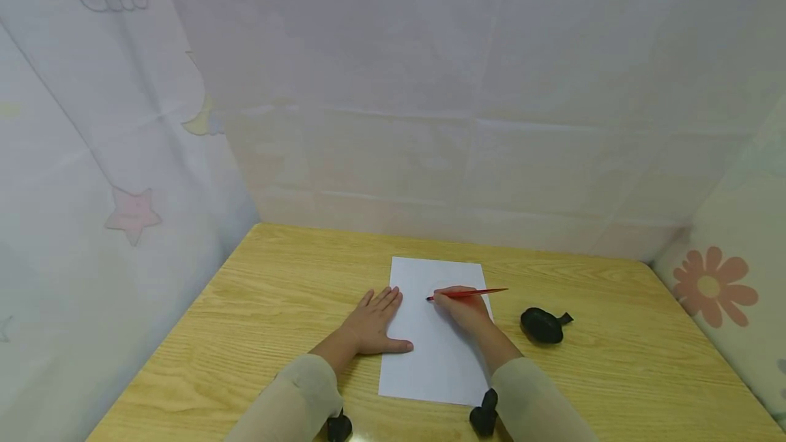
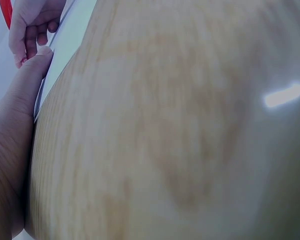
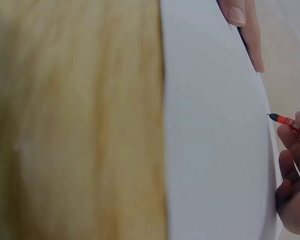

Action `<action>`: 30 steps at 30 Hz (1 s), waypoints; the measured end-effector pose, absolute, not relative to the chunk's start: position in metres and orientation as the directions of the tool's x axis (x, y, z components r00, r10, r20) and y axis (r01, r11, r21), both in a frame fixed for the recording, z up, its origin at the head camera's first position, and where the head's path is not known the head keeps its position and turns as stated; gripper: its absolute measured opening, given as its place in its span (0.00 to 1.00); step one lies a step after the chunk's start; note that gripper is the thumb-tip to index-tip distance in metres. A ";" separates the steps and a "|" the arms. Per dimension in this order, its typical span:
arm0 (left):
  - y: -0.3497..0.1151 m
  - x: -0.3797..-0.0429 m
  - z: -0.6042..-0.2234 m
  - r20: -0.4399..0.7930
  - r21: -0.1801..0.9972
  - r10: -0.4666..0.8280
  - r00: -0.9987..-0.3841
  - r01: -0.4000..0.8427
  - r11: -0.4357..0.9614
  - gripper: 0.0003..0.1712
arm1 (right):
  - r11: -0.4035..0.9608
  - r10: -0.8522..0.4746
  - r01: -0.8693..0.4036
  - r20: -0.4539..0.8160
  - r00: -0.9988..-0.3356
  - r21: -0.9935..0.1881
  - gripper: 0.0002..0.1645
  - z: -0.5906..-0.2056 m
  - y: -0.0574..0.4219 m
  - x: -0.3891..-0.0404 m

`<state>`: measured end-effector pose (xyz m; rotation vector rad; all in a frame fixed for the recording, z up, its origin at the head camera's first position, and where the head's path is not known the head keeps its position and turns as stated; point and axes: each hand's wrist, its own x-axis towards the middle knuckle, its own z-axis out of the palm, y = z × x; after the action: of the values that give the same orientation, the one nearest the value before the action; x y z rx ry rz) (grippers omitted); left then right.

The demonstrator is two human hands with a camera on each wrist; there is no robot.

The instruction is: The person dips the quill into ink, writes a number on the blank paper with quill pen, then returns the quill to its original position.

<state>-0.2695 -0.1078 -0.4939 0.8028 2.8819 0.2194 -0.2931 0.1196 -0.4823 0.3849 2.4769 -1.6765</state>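
Note:
A sheet of white paper (image 1: pixel 432 367) lies on the wooden table in front of me. My left hand (image 1: pixel 370 327) rests over its left edge, fingers spread and thumb reaching onto the sheet. Over the paper's right half, my right hand (image 1: pixel 468 312) pinches a slim red pen (image 1: pixel 482 291), its back end slanting out to the right. The pen's dark tip points left, close over the paper. In the right wrist view the pen (image 3: pixel 289 121) shows a fine point at the sheet's far edge. No clear marks show on the paper.
A rounded black object with a short tab (image 1: pixel 543 326) sits on the table (image 1: pixel 245 333) right of the paper. Small black devices (image 1: pixel 484 416) sit by both sleeves. Pale printed cloth (image 1: pixel 430 87) hangs behind the table and at both sides.

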 end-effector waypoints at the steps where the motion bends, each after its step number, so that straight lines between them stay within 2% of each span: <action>1: -0.108 -0.270 -0.495 -0.098 0.183 0.523 -0.847 0.502 0.846 0.63 | 0.356 0.136 0.275 -0.242 -0.961 -0.893 0.22 -0.482 0.120 -0.293; 15: -0.108 -0.271 -0.496 -0.095 0.161 0.517 -0.851 0.499 0.851 0.63 | 0.391 0.116 0.231 -0.202 -0.973 -0.891 0.17 -0.481 0.119 -0.288; 30: -0.108 -0.270 -0.495 -0.097 0.164 0.514 -0.852 0.496 0.853 0.63 | 0.383 0.119 0.252 -0.222 -0.968 -0.889 0.15 -0.485 0.119 -0.288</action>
<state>-0.2701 -0.1075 -0.4951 0.7918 2.8904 0.2005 -0.2880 0.1190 -0.4846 0.3384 2.5092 -1.6465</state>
